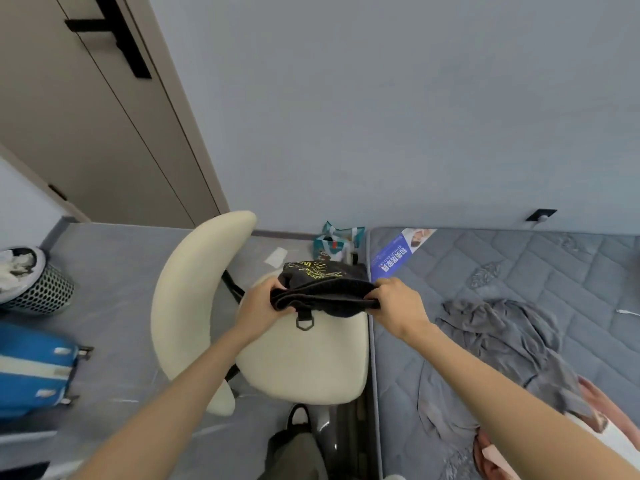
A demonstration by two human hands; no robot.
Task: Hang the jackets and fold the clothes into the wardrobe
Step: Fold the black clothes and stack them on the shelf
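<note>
While the mesh bin (52,289) at far left holds crumpled white material, a folded black garment (323,289) with yellow print is held just above the cream chair (304,358) seat. The left hand (258,304) and right hand (398,303) each clutch one end, so its long axis runs left to right.

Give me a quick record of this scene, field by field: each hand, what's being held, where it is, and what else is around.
left hand: fingers grip the black garment's left end
right hand: fingers grip its right end
black garment: bunched, yellow print, a ring hanging below
position: over the cream chair seat; contact unclear
mattress: right of chair, crumpled grey cloth on it
floor, left: mesh bin, blue suitcase
by wall: bag
</note>
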